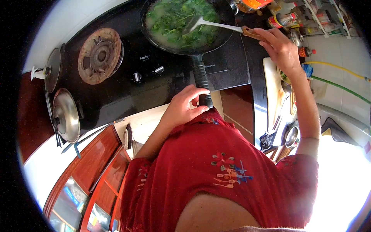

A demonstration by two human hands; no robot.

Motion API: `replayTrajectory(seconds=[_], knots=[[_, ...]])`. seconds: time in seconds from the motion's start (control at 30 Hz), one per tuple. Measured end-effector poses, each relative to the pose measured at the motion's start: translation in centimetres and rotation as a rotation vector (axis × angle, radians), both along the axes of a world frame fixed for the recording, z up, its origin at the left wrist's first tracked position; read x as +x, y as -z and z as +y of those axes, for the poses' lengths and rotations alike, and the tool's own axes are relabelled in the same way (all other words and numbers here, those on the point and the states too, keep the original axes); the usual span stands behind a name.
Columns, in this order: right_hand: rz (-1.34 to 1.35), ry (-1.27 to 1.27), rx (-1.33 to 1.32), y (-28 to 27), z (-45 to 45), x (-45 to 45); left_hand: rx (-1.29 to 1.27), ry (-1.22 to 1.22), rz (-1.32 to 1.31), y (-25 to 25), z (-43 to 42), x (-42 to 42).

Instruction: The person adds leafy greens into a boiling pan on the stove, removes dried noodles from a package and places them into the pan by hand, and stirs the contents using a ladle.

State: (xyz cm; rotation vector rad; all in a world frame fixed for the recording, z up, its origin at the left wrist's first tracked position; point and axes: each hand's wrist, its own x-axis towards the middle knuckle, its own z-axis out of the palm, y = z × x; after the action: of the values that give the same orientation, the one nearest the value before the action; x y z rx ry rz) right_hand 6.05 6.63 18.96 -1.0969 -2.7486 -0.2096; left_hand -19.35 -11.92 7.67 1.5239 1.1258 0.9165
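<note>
Dark pan (181, 50) sits at the far side of the black stove (131, 42), full of wet greens (181, 15) in pale liquid (170, 41), its wrapped handle (200, 75) pointing back at the red shirt (185, 162). Left hand (184, 104) curls loosely about the handle's end, thumb and forefinger nearly closed round it, the other fingers partly hidden. Right hand (283, 48) closes on the wooden grip of the spatula (222, 26), out past the pan's right edge; the blade lies among the greens near the middle. Looks like stirring. Good practice, I'd judge: firm up the left grip, since a hold so far down the handle gives little check against the pan twisting; slide the blade low along the bottom, lift from underneath and fold inward; strokes short and slow, as the liquid could slop over the rim; sweep the edges too, so the leaves cook evenly
</note>
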Motion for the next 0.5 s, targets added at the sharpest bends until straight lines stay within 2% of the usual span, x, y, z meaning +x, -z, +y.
replayTrajectory(seconds=[0.13, 0.23, 0.33, 0.4, 0.47, 0.5], knots=[[0.122, 0.151, -0.189, 2.9, -0.8, 0.7, 0.01, -0.004, 0.015, -0.1, 0.0, 0.0], [0.088, 0.214, -0.269, 5.2, -1.0, -0.9, 0.01, 0.01, 0.019, -0.2, 0.2, 0.1], [0.065, 0.211, -0.293, 7.1, -1.7, -2.5, 0.02, 0.019, 0.02, -0.3, 0.2, -0.1], [0.171, 0.176, -0.26, 7.9, -1.2, -2.2, 0.017, 0.023, 0.017, -0.2, 0.2, -0.1], [0.233, 0.158, -0.275, 7.2, -0.4, -1.4, 0.032, 0.018, 0.032, -0.3, 0.2, -0.1], [0.272, 0.241, -0.424, 6.3, -0.1, -0.7, 0.036, 0.013, 0.037, -0.3, 0.0, -0.1]])
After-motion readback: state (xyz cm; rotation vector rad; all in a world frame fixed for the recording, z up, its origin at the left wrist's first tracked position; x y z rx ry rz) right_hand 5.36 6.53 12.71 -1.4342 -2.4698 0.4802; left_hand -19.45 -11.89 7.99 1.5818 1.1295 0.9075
